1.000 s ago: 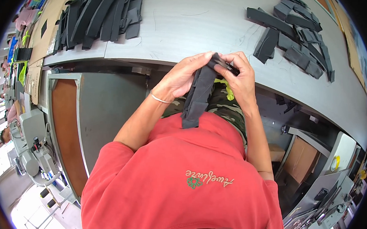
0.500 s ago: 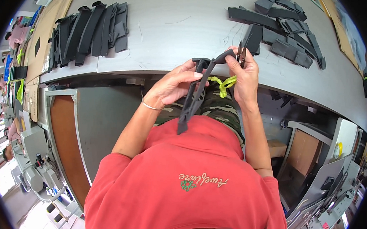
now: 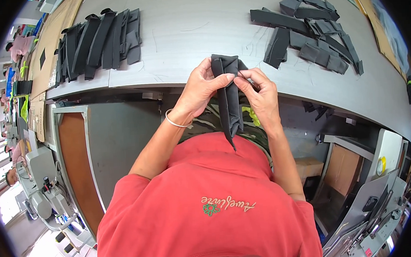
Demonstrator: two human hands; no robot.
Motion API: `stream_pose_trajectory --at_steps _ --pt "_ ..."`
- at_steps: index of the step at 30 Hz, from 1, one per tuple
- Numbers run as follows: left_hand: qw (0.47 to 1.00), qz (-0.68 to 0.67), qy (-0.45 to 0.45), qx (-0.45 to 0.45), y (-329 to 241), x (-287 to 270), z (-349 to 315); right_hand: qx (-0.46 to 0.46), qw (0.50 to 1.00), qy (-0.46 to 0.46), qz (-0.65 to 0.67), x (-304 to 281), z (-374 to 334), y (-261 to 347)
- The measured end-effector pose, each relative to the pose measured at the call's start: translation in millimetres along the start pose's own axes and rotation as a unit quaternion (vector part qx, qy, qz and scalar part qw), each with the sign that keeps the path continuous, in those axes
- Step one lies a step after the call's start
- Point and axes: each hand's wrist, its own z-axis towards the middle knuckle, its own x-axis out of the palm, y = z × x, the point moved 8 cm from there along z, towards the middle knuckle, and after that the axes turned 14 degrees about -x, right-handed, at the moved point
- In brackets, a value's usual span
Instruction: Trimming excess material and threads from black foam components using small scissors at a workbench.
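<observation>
A dark grey folded fabric strip (image 3: pixel 230 98) hangs between my hands at the table's near edge, its pointed lower end over the red shirt. My left hand (image 3: pixel 202 88) is closed on its upper left side, thumb across the front. My right hand (image 3: pixel 261 94) pinches the strip's right edge between thumb and fingers. A dark bit of the thread snips (image 3: pixel 256 86) shows among the right fingers; the rest is hidden by the hand. A yellow-green ribbon (image 3: pixel 252 115) hangs below that hand, partly covered.
A row of dark fabric strips (image 3: pixel 99 43) lies at the table's left. More folded dark pieces (image 3: pixel 320 36) are heaped on the right, and loose threads lie on the grey table (image 3: pixel 176 40). Cabinet panels (image 3: pixel 121 143) stand under it. Machines (image 3: pixel 47 194) are at the far left.
The strip has turned from edge-on to show a broad face, and its upper end is higher. My right hand has moved left and down to its edge; the snips' blades no longer show.
</observation>
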Motion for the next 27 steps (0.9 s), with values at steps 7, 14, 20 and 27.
stream_pose_trajectory --at_steps 7,14,20,27 --pt "0.995 0.062 -0.028 0.074 -8.1 -1.9 -1.9 -0.043 0.992 0.057 -0.099 0.7 4.7 19.6" --pt "0.987 0.101 -0.090 0.083 -10.6 -4.5 -3.8 0.027 0.999 0.029 -0.025 4.4 -4.3 -1.1" --pt "0.987 0.110 -0.096 0.061 -6.0 -9.3 -3.7 0.087 0.969 -0.008 0.229 7.5 -7.8 -5.3" --pt "0.991 0.083 -0.099 0.040 -4.4 -15.9 -4.9 -0.033 0.988 -0.006 -0.153 -27.9 -15.6 12.4"
